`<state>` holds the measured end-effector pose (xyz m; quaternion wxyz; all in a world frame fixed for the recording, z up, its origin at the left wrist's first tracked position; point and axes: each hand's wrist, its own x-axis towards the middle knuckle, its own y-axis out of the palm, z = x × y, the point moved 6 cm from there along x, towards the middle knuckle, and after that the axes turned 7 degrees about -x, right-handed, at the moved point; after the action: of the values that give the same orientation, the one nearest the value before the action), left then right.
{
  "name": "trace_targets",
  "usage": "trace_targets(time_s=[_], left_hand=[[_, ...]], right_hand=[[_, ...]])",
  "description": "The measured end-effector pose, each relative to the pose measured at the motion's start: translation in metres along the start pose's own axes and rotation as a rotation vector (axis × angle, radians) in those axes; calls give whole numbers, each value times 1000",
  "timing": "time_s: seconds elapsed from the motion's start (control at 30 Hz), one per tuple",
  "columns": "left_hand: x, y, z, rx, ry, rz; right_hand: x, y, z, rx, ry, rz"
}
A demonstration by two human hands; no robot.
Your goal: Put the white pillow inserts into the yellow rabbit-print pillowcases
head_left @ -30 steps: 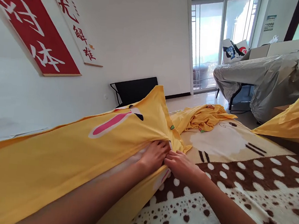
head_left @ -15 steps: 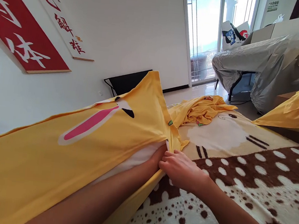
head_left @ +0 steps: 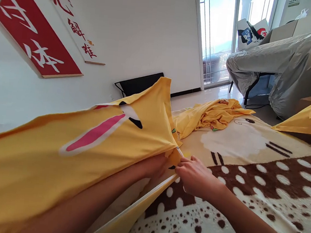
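Observation:
A large yellow duvet cover [head_left: 113, 152] with a pink-and-white print spreads across the left and middle of the head view, one corner raised. Its long side opening gapes, and white edging runs along the lower lip. My left hand [head_left: 156, 166] reaches through that opening, inside the cover; its fingers are hidden in the folds. Just right of it, my right hand [head_left: 195, 177] is closed on the edge of the cover at the end of the opening, fingers pinched together.
A brown and cream patterned blanket [head_left: 241, 139] lies beneath. On it sits a crumpled yellow cloth [head_left: 213, 114]; another yellow cloth [head_left: 310, 113] is at the right. A plastic-covered table [head_left: 277, 55] with boxes stands behind, near a glass door [head_left: 220, 34]. Scrolls [head_left: 42, 39] hang on the wall.
The opening has widened, with its lower edge drawn down from the upper one. My left hand has shifted slightly left, away from my right, which still grips the edge. The view has turned slightly left.

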<state>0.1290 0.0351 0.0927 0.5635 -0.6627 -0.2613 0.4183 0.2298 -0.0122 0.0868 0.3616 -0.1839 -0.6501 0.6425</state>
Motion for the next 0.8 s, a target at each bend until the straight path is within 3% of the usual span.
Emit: trace_targets(time_s=[0.2, 0.33, 0.4, 0.5, 0.67, 0.8], left_hand=[[-55, -21, -21, -202, 48, -3], [-77, -12, -43, -98, 136, 40], [-80, -7, -49, 23, 133, 40], [-81, -3, -58, 133, 152, 55], [-81, 1, -65, 198, 237, 29], [-77, -6, -45, 175, 282, -92]], right_hand=[[6, -6, 2, 31, -13, -168], [5, -14, 15, 426, -97, -300], [3, -18, 8, 558, 70, -425], [1, -20, -8, 446, 416, -548], [45, 12, -23, 335, 529, -51], [71, 34, -39, 320, 644, 38]])
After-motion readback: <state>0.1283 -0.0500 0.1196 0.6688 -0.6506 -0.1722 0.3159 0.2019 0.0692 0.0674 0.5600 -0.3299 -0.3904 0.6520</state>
